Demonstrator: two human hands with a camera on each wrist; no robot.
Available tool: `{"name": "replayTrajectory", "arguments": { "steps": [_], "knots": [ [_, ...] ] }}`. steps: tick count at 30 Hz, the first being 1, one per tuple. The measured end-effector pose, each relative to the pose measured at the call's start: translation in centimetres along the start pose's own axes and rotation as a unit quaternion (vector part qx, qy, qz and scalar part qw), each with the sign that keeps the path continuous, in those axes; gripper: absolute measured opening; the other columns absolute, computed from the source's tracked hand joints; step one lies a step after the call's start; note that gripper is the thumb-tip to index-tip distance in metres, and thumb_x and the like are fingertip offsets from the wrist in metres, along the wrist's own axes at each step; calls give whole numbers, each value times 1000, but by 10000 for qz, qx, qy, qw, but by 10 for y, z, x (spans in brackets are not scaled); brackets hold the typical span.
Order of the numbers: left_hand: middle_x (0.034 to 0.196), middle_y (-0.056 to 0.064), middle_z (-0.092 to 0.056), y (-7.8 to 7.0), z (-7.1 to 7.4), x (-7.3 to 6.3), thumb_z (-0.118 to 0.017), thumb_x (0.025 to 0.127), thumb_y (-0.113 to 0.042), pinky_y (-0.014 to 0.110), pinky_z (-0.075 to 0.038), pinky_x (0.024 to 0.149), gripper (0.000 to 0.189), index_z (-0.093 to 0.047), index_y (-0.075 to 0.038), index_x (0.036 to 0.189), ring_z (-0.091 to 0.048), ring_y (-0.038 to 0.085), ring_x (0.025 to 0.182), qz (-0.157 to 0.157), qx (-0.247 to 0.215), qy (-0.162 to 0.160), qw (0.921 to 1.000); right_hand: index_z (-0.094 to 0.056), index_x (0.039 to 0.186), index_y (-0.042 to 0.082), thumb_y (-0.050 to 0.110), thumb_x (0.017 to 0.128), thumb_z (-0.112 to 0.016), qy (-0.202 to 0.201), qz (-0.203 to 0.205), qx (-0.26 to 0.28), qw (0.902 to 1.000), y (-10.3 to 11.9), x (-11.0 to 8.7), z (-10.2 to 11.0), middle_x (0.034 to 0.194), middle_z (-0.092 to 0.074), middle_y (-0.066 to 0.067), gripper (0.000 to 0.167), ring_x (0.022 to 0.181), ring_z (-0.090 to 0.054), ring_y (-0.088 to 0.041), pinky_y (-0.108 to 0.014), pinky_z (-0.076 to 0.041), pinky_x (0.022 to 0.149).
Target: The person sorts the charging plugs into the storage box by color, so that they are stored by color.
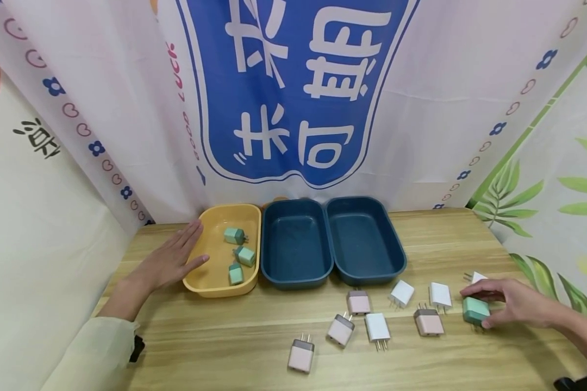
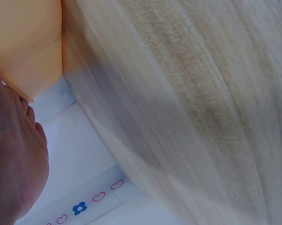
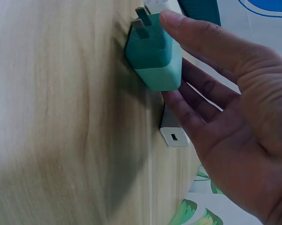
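Note:
In the head view my right hand [image 1: 511, 304] pinches a green charger plug [image 1: 476, 310] between thumb and fingers at the table's right side. The right wrist view shows the same plug [image 3: 155, 56] with its metal prongs toward the upper left, thumb on one side and fingers behind. My left hand [image 1: 171, 258] rests with straight fingers and spread thumb on the left rim of a yellow tray [image 1: 210, 279]. Three green plugs [image 1: 245, 256] lie in that tray. The left wrist view catches only part of the left hand [image 2: 16, 150] against the tray wall [image 2: 28, 42].
Two dark blue trays [image 1: 297, 283] stand right of the yellow one. Several white plugs [image 1: 378, 327] and several pink plugs [image 1: 301, 355] lie scattered on the wooden table [image 1: 215, 347]. One white plug [image 1: 478, 277] sits just behind the right hand. A printed curtain [image 1: 420, 136] hangs behind.

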State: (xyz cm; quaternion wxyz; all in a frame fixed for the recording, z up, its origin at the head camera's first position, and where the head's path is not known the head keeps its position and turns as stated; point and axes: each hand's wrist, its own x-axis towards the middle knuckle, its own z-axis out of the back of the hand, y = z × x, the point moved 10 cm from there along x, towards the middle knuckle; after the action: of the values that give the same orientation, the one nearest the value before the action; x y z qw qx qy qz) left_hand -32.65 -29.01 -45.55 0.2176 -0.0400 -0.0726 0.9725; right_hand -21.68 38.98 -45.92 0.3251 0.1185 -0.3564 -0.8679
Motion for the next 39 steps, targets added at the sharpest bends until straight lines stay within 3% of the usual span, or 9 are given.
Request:
{"name": "replayTrajectory", "arguments": {
  "steps": [5,14,28,35,39],
  "knots": [
    [178,19,0,0,1,1,-41,111,-58,51,-7,134,89,-4,0,169,-4,39,164,6,-41,3,10000,-72,130,6,14,79,-94,-13,-112,-155,9998,-5,-1,-2,125,-74,5,56,116,-60,9,-11,-54,89],
    [178,18,1,-1,2,2,-40,111,-58,52,-8,133,89,-5,1,169,-3,37,164,14,-57,8,10000,-73,126,5,10,74,-96,-103,34,-246,9996,-7,-1,-2,122,-74,3,57,114,-60,9,-10,-55,89],
    [178,19,0,-4,2,0,-40,111,-59,57,-11,132,90,-5,0,169,-5,40,164,6,-74,48,10000,-75,127,9,16,77,-95,-341,-392,-631,9967,6,3,9,124,-74,-8,55,113,-60,11,-13,-57,89],
    [178,19,0,-1,1,0,-39,111,-59,57,-11,132,90,-4,0,169,-5,39,164,23,-36,26,10000,-73,130,4,11,82,-92,-392,-228,-356,9983,20,19,17,126,-73,5,52,116,-61,9,-13,-56,91],
    [178,18,0,0,1,0,-39,111,-59,58,-11,132,90,-4,0,169,-4,38,164,46,-21,33,10000,-72,131,2,13,83,-91,-392,-154,-369,9984,28,28,19,126,-73,6,53,114,-63,7,-14,-58,89]
  ]
}}
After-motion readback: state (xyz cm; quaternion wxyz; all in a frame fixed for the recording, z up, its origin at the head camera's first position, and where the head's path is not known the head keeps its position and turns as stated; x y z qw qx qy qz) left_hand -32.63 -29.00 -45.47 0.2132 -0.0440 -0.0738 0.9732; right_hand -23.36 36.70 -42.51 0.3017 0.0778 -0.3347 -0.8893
